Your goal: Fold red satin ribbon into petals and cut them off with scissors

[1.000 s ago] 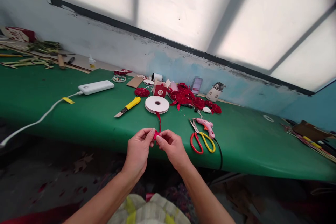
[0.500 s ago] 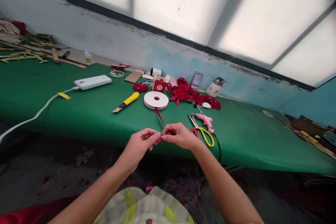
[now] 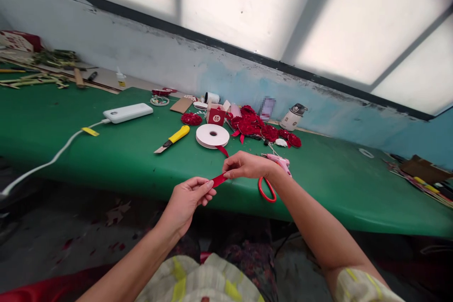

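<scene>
A red ribbon is stretched between my hands over the table's front edge. My left hand pinches its end between thumb and fingers. My right hand pinches it a little farther up. From there the ribbon runs back to a white spool lying flat on the green table. My right wrist partly hides the scissors, whose red handle shows below it, and the pink glue gun lies just behind.
Left of the spool lies a yellow utility knife, blade out. A white power bank with a cable is farther left. Red fabric flowers, a small red box and a bottle stand near the wall.
My hands have moved apart, my right hand going up and right, and more red ribbon shows between them. My right forearm now covers much of the scissors.
</scene>
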`<action>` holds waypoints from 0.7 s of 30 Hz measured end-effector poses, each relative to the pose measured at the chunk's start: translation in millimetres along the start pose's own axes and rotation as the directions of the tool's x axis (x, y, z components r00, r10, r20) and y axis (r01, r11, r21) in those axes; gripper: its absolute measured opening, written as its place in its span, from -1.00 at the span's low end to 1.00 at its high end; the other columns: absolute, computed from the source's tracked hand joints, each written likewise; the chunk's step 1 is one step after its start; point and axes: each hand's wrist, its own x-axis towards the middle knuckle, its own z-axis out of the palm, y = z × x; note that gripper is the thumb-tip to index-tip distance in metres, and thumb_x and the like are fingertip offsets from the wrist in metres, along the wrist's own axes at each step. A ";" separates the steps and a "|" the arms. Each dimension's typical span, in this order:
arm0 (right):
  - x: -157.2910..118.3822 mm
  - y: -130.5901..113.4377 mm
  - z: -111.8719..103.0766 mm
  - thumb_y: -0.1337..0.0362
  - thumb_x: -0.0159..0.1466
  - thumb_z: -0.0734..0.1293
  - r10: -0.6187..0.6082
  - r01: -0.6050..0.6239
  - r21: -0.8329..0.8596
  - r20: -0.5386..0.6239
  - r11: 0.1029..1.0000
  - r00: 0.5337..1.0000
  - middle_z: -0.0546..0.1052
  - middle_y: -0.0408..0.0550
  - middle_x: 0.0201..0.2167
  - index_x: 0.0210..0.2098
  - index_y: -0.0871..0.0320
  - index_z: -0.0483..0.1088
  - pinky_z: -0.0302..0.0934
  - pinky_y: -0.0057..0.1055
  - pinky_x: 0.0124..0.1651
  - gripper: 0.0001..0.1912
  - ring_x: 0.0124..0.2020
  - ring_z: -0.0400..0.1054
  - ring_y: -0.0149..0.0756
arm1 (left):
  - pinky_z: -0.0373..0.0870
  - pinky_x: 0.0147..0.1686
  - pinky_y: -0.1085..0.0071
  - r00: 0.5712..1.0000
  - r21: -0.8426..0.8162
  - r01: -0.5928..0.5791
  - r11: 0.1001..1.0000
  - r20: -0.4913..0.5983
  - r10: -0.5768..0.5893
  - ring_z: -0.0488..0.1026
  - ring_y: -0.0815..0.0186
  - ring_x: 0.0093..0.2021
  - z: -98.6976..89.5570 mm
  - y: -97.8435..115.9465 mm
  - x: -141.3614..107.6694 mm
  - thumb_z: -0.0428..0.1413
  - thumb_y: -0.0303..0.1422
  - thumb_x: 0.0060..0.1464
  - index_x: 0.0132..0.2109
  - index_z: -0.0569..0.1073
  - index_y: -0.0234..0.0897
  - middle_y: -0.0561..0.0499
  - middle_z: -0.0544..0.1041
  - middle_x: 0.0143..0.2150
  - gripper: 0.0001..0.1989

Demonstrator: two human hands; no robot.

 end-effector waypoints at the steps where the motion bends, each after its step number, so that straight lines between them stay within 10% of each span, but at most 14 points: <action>1: 2.2 1.1 -0.9 0.22 0.14 0.32 -0.006 0.006 -0.009 -0.012 1.000 1.000 0.42 -0.17 -0.58 -0.36 0.22 0.49 0.07 -0.56 -0.53 -0.81 -0.57 0.19 -0.46 | 0.22 -0.54 0.53 1.000 -0.011 -0.005 1.000 -0.025 0.005 0.35 0.44 -0.53 0.7 0.0 0.1 0.27 -0.27 -0.15 -0.38 0.50 -0.35 -0.03 0.53 -0.51 -0.77; 21: 24.1 31.6 9.5 0.07 0.14 0.31 0.089 -0.073 0.230 -0.059 0.970 0.994 0.44 -0.14 -0.55 -0.40 0.23 0.43 0.05 -0.57 -0.58 -0.70 -0.57 0.20 -0.47 | 0.26 -0.53 0.47 0.983 0.031 -0.110 0.993 -0.142 0.113 0.35 0.41 -0.54 -3.8 -11.8 9.1 0.22 -0.23 -0.08 -0.38 0.51 -0.37 -0.07 0.56 -0.47 -0.76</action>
